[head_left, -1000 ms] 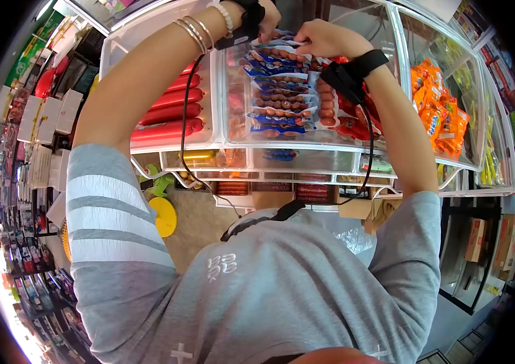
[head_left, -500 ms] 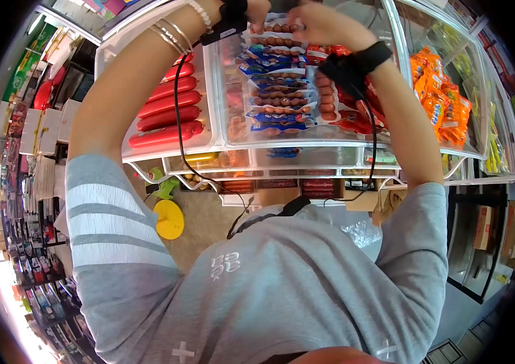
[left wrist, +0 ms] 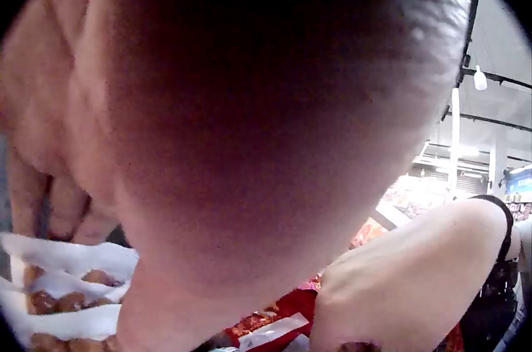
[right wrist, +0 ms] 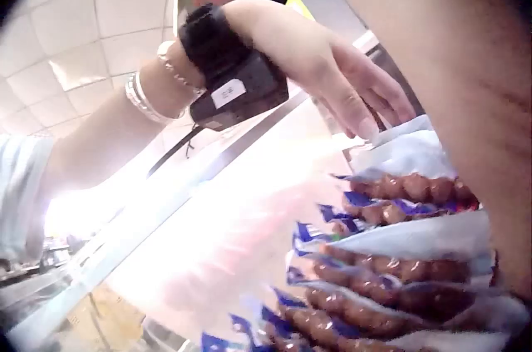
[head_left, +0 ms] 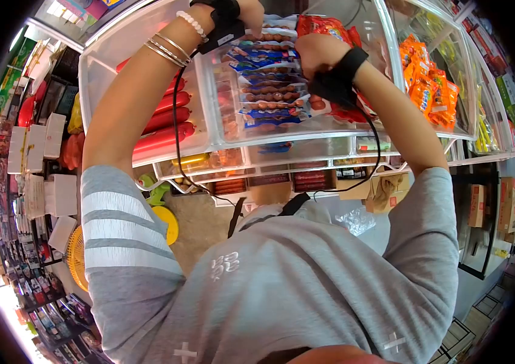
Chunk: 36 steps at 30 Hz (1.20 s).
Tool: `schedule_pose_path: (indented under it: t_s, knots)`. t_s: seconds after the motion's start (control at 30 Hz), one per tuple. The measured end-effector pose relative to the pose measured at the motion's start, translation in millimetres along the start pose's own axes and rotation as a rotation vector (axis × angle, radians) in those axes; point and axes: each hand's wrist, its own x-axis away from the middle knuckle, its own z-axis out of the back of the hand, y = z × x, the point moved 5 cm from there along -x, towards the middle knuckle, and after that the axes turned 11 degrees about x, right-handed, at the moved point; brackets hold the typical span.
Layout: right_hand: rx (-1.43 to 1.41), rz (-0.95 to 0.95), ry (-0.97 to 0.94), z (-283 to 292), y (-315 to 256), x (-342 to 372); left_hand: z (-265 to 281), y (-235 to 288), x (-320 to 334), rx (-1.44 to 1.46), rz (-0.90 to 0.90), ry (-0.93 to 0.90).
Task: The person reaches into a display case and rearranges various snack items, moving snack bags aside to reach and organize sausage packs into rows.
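Observation:
Clear packs of small brown sausages (head_left: 272, 80) with blue-and-white edges stand in a close row in a freezer compartment. My left hand (head_left: 250, 15) is at the far left end of the row. In the right wrist view the fingers of that left hand (right wrist: 332, 69) point down at a whitish pack top (right wrist: 407, 151), the thumb beside its edge. My right hand (head_left: 321, 53) reaches down at the right side of the row, beside red packs (head_left: 324, 27). Its fingertips are hidden in the head view; I cannot tell whether they hold a pack.
Long red sausages (head_left: 169, 124) lie in the compartment on the left, orange packets (head_left: 430, 88) in the one on the right. White dividers and a front rim (head_left: 233, 144) bound the compartments. Black cables (head_left: 178, 139) hang from both wrists. A yellow round stool (head_left: 166, 224) stands below.
My right hand has come nearer and lower, from the far end to the right side of the row. The left hand stays at the far end, slightly leftward. The head view has shifted.

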Motion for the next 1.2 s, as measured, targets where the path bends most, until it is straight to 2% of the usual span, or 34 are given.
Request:
schedule_pose_path:
  t_s: [0.03, 0.07, 0.1, 0.17, 0.23, 0.3, 0.33, 0.37, 0.4, 0.43, 0.5, 0.53, 0.57, 0.6, 0.63, 0.67, 0.7, 0.73, 0.77, 0.83, 0.9, 0.93, 0.97, 1.03, 1.1, 1.17, 1.2]
  knots:
    - [0.076, -0.044, -0.033, 11.2, -14.6, 11.1, -4.5, -11.3, -2.1, 0.004, 0.006, 0.009]
    - [0.000, -0.094, -0.021, 13.0, -19.0, 15.3, -9.9, -20.9, -6.5, 0.055, -0.058, 0.056]
    - [0.002, -0.105, 0.004, -8.6, -10.0, 3.8, -12.1, -27.6, -6.8, 0.106, -0.124, 0.105]
    - [0.089, -0.083, 0.305, -13.4, -9.6, 13.2, -8.0, -17.9, 23.9, 0.177, -0.161, 0.120]
    - [0.126, -0.073, 0.302, -7.5, -5.9, 20.5, -13.7, -16.0, 26.0, 0.152, -0.187, 0.116]
    - [-0.111, -0.049, 0.309, 7.8, 1.2, 31.5, -12.3, -16.4, 25.9, 0.125, -0.199, 0.144]
    - [-0.108, -0.045, 0.381, 25.8, 5.7, 34.7, -10.6, -15.1, 28.0, 0.130, -0.152, 0.120]
    - [0.033, -0.084, 0.395, 46.8, 12.4, 36.3, -10.0, -17.7, 30.3, 0.137, -0.103, 0.094]
    - [0.057, -0.095, 0.438, 65.9, 23.6, 37.4, -37.7, -64.8, -26.2, 0.227, -0.257, 0.516]
    - [0.127, 0.030, 0.678, 87.4, 30.4, 39.9, -27.5, -55.0, -12.1, 0.228, -0.257, 0.525]
    - [0.353, -0.082, 0.655, 131.1, 34.0, 36.0, -16.3, -29.0, 22.2, 0.285, -0.028, 0.115]
    - [0.322, -0.004, 0.666, 141.6, 7.4, 30.7, -26.6, -40.5, -5.5, 0.220, -0.104, 0.291]
    - [0.291, 0.074, 0.677, 147.7, -18.4, 25.6, -21.1, -31.8, 10.2, 0.110, 0.004, 0.060]
    - [-0.192, -0.013, 0.528, 123.2, 17.7, 4.4, -23.5, -32.8, 8.0, 0.117, -0.027, 0.077]
    - [-0.022, -0.009, 0.485, 124.7, -9.9, 1.2, -27.0, -34.0, 5.6, 0.124, -0.056, 0.090]
    - [0.347, 0.318, 0.599, 103.1, 2.0, -26.9, -25.1, -28.4, 15.3, 0.130, -0.041, 0.091]
    - [0.051, 0.290, 0.573, 74.3, 13.8, -51.8, -24.0, -23.1, 25.6, 0.136, -0.024, 0.090]
    - [0.063, 0.257, 0.532, 60.1, 10.0, -65.9, -37.9, -34.4, 4.4, 0.142, -0.087, 0.197]
    - [0.278, 0.206, 0.607, 47.4, 2.4, -80.0, -39.1, -26.6, 11.0, 0.160, -0.089, 0.183]
    - [0.334, 0.192, 0.729, 44.8, -15.7, -91.1, -42.7, -12.1, 53.3, 0.007, -0.473, 0.448]
    - [0.214, 0.247, 0.656, 58.5, -17.5, -88.8, -54.7, -2.2, 78.6, 0.167, -0.585, 0.578]
    - [0.003, 0.160, 0.469, 53.0, -0.4, -103.8, -57.3, 0.5, 86.4, 0.248, -0.621, 0.571]
    - [0.003, 0.160, 0.469, 50.2, 3.3, -99.2, -56.2, 1.9, 93.9, 0.322, -0.664, 0.565]
    - [-0.025, 0.186, 0.443, 38.3, 11.3, -96.7, -34.3, 29.4, 132.3, 0.486, -0.439, 0.590]
    - [-0.100, 0.232, 0.400, 27.5, 13.9, -103.4, -35.6, 27.5, 142.5, 0.492, -0.410, 0.557]
    - [-0.240, 0.293, 0.321, 18.6, 16.2, -109.5, -20.7, 31.4, 169.0, 0.678, -0.676, 0.611]
    - [-0.384, 0.290, 0.371, 15.2, 2.7, -102.1, -16.4, 29.6, 174.1, 0.685, -0.669, 0.608]
